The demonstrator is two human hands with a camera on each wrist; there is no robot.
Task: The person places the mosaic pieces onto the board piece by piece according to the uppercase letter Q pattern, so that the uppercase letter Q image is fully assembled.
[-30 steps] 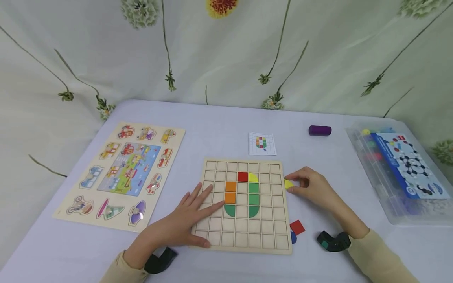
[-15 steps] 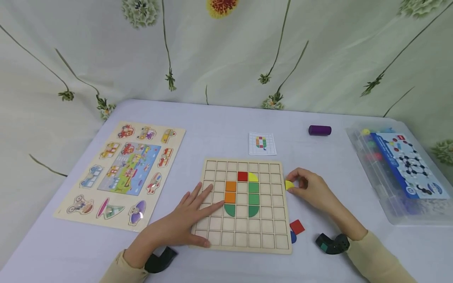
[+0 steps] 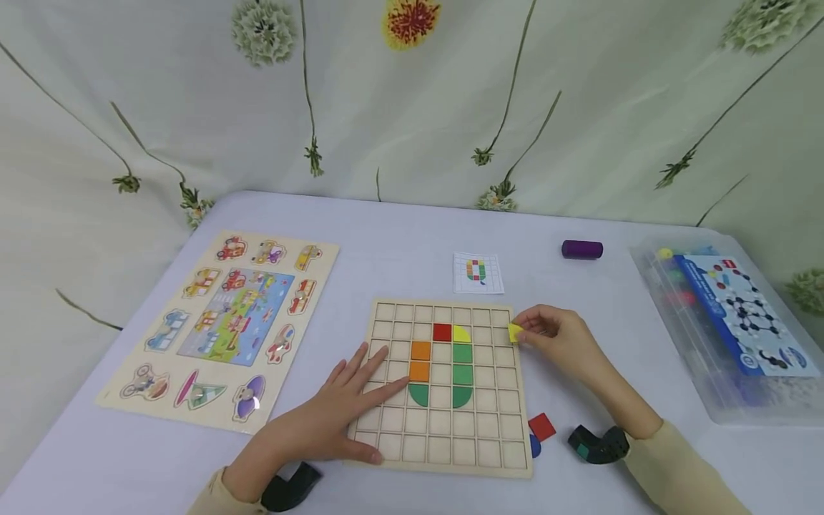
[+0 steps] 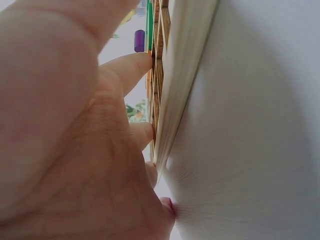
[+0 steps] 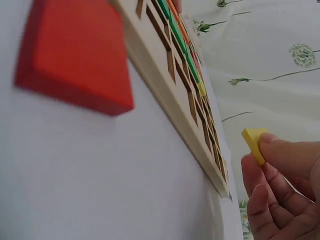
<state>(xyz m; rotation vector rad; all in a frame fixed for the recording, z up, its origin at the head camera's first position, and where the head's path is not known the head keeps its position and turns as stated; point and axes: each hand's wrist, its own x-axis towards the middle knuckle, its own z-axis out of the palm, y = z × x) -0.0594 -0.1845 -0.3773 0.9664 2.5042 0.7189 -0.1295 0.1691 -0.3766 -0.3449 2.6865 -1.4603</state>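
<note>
My right hand (image 3: 556, 337) pinches a yellow quarter-circle tile (image 5: 254, 141) between thumb and fingers, over the right edge of the wooden grid board (image 3: 496, 433). With fingers spread, my left hand (image 3: 328, 418) rests on the board's left side. Set in the grid are a red square (image 3: 442, 332), a yellow quarter circle (image 3: 460, 334), two orange squares (image 3: 420, 350), two green squares (image 3: 462, 353) and two green quarter circles (image 3: 419, 395). A loose red square tile (image 3: 542, 427) and a blue piece (image 3: 535, 446) lie beside the board's lower right edge, the blue one partly covered.
Behind the board lies a small pattern card (image 3: 478, 273). A purple cylinder (image 3: 582, 249) is at the back right. To the right stands a clear plastic box (image 3: 714, 386) with a blue booklet (image 3: 749, 315) on top. A knobbed picture puzzle (image 3: 193, 411) lies at left.
My right hand has moved slightly left with the yellow tile, from beside the board to over its right edge. The left hand stays in place. The head view has tilted up a little.
</note>
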